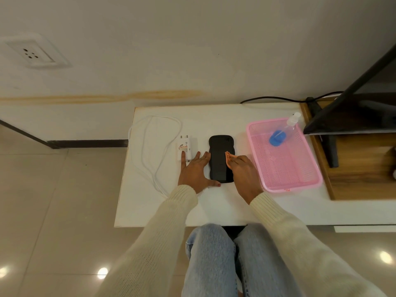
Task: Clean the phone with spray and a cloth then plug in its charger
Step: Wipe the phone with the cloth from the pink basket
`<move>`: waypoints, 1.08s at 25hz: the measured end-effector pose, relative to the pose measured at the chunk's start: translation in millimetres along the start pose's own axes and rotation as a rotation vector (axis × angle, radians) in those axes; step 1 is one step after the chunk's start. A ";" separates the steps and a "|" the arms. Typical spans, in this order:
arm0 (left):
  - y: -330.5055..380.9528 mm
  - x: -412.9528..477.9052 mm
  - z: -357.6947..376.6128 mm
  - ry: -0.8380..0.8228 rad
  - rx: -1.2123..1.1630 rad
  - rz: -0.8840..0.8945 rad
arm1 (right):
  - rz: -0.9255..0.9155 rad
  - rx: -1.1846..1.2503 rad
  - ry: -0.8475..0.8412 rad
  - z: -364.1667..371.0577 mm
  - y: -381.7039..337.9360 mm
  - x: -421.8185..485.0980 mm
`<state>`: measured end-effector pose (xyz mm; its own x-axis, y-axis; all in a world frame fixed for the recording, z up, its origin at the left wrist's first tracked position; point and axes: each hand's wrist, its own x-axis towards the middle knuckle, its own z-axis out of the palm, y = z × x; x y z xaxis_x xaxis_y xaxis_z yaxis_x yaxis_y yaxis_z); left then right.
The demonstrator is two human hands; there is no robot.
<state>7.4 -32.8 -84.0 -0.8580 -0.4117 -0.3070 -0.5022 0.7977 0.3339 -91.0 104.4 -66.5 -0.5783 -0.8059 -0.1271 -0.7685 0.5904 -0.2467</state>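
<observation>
A black phone (218, 157) in a wavy case lies flat in the middle of the white table (214, 206). My left hand (194, 171) rests open and flat against the phone's left edge, thumb at its near corner. My right hand (243, 171) is closed on a small orange cloth (228, 157), pressing it onto the right side of the screen. The white charger plug (185, 148) lies just left of the phone, its white cable (154, 146) looping further left. A clear spray bottle (282, 130) with blue liquid lies in the pink basket (300, 181) on the right.
A wall socket (32, 53) sits high on the wall at far left. A dark monitor (353, 108) on a stand occupies a wooden board at the right, with a black cable (270, 97) running behind the table. My knees are below the table's front edge.
</observation>
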 end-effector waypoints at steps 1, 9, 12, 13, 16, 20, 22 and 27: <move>-0.3 0.1 0.6 0.000 0.000 0.004 | 0.001 -0.005 -0.006 -1.0 -0.3 2.2; -0.7 0.5 2.0 0.004 0.003 0.002 | -0.038 -0.040 -0.009 -0.1 -4.4 -0.9; -0.9 0.7 2.2 0.005 -0.003 0.004 | -0.016 -0.026 -0.026 0.5 -1.9 0.4; -0.9 1.1 2.4 0.004 -0.001 0.002 | -0.005 -0.037 -0.025 -0.2 -2.0 1.4; -1.2 1.1 2.5 0.005 0.011 -0.002 | -0.001 -0.065 -0.003 -2.8 -4.6 6.1; -1.0 1.1 2.5 0.011 0.015 0.001 | -0.017 -0.044 0.005 -2.8 -9.1 4.7; -0.8 1.0 2.4 0.012 0.014 0.001 | -0.022 -0.025 0.004 -2.1 -8.4 -0.1; -1.0 0.8 2.3 0.013 0.023 -0.004 | -0.020 -0.061 -0.047 0.2 -1.9 2.1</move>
<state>7.5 -32.9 -86.6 -0.8576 -0.4200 -0.2969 -0.5029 0.8060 0.3123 -90.7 101.6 -66.5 -0.5501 -0.8180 -0.1681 -0.7959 0.5745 -0.1912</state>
